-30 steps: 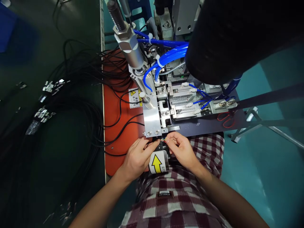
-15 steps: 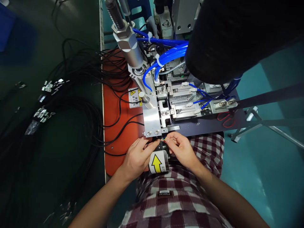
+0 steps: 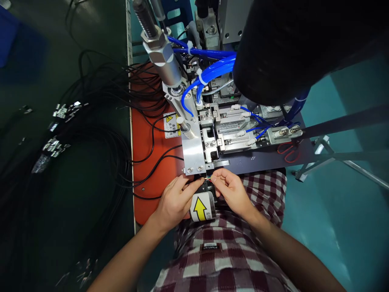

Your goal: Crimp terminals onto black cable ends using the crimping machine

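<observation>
Thin coloured wires (image 3: 208, 178) stretch across the short gap between my two hands, at the front of a metal machine. My left hand (image 3: 176, 198) is closed on the cable end that these wires come out of; most of it is hidden under the fingers. With thumb and forefinger, my right hand (image 3: 229, 188) pinches the wires' free ends. Just above the fingertips is the machine's metal plate (image 3: 194, 156) with its bolts. A label with a yellow arrow (image 3: 199, 207) sits below, between my wrists. A black cable (image 3: 148, 198) runs toward my left hand.
Black cables (image 3: 118, 138) with metal connectors (image 3: 54, 147) lie in coils at the left. An orange-red board (image 3: 161, 162) borders the machine. Blue air hoses (image 3: 219, 69) and a large black tube (image 3: 273, 56) hang above. Red-handled scissors (image 3: 285, 152) lie at the right.
The view has shifted very slightly. Both hands stay in place, and the coloured wires between the fingertips have turned or spread a little.
</observation>
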The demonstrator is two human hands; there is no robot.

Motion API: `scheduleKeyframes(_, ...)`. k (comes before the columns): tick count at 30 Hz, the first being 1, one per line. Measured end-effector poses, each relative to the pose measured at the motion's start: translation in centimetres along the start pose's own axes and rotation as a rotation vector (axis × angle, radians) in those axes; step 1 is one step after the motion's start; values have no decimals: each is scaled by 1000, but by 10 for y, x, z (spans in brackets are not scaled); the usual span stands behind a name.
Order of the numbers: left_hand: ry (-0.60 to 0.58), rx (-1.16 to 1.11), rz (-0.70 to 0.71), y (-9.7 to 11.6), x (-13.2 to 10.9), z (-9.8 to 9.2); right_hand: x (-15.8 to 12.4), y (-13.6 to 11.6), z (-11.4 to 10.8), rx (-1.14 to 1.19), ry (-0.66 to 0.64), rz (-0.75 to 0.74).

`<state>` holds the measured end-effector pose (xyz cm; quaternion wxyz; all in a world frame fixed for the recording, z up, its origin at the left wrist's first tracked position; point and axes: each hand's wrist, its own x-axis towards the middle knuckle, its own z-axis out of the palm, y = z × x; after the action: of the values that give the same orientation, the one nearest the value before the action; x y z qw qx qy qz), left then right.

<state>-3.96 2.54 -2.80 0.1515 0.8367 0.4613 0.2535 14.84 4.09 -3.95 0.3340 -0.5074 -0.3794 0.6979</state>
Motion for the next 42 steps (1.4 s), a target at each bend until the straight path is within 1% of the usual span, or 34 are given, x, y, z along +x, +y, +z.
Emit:
scheduleKeyframes(3, 21, -61, -51, 7, 0, -3, -5, -6, -1, -18, -17, -37)
scheduleKeyframes(5, 14, -154, -141, 16, 2, -9, -10, -10, -3, -74, -33, -81)
scheduleKeyframes(7, -49, -287, -271, 26, 6, -18, -15, -13, -4, -153, -56, -146)
scheduleKeyframes(9, -147, -427, -395, 35, 9, -26, -20, -15, -6, -231, -84, -229)
scheduleKeyframes(10, -187, -487, -443, 38, 11, -29, -22, -16, -6, -267, -101, -276)
scheduleKeyframes(12, -219, -578, -508, 43, 14, -33, -25, -18, -7, -330, -130, -367)
scheduleKeyframes(15, -185, -692, -585, 46, 16, -32, -28, -18, -8, -415, -137, -469)
scheduleKeyframes(18, -130, -804, -676, 48, 18, -28, -31, -17, -8, -467, -110, -500)
scheduleKeyframes(21, -98, -907, -747, 48, 18, -24, -35, -15, -5, -450, -91, -458)
scheduleKeyframes(25, -137, -1049, -862, 46, 16, -22, -37, -13, 1, -338, -82, -300)
scheduleKeyframes(27, -128, -1077, -899, 45, 14, -22, -38, -13, 3, -305, -73, -255)
scheduleKeyframes(29, -116, -1080, -917, 45, 14, -23, -38, -14, 5, -324, -55, -266)
scheduleKeyframes(32, -121, -1046, -927, 47, 14, -22, -38, -14, 4, -438, -21, -364)
scheduleKeyframes(34, -115, -1034, -933, 48, 14, -21, -37, -12, 3, -469, -11, -391)
scheduleKeyframes(36, -104, -1060, -952, 48, 14, -19, -36, -9, 3, -382, -12, -321)
scheduleKeyframes(39, -84, -1124, -983, 46, 12, -17, -34, -5, 4, -162, -46, -173)
scheduleKeyframes(42, -80, -1148, -978, 44, 11, -17, -34, -6, 6, -33, -89, -105)
